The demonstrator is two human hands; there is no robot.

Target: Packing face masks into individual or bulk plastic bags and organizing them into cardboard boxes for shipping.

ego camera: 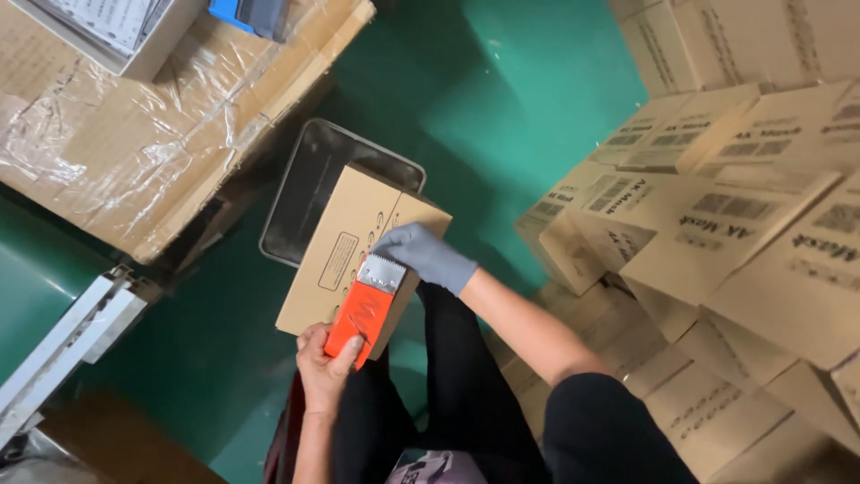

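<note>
A: Box (345, 251) position?

B: It rested across the person's lap, its far end over the near edge of a dark metal tray (309, 184) on the green floor (502, 108). Flaps were folded shut.

A: Hand status?

B: The left hand (324, 363), bare, was clenched around the orange tape dispenser (365, 309), whose toothed metal blade lay on the box top near its right edge. The right hand (423, 254), in a grey glove, pressed flat on the box's far right corner, grasping nothing.

A: Progress?

B: Judged as mid-sealing. The box was closed and the dispenser was applied to the top. Whether tape had been laid along the seam could not be read; no clear strip showed. Cutting the tape and setting the box aside appeared outstanding.

A: Obscured items?

B: The seam under the dispenser was covered. The tape roll itself was hidden by the left hand. The stack of cartons (717, 215) at right ran out of view. The plastic-wrapped cardboard (143, 125) at upper left was cut off, and the items on it could not be identified. A white rail (63, 341) at lower left was only partly visible.
</note>
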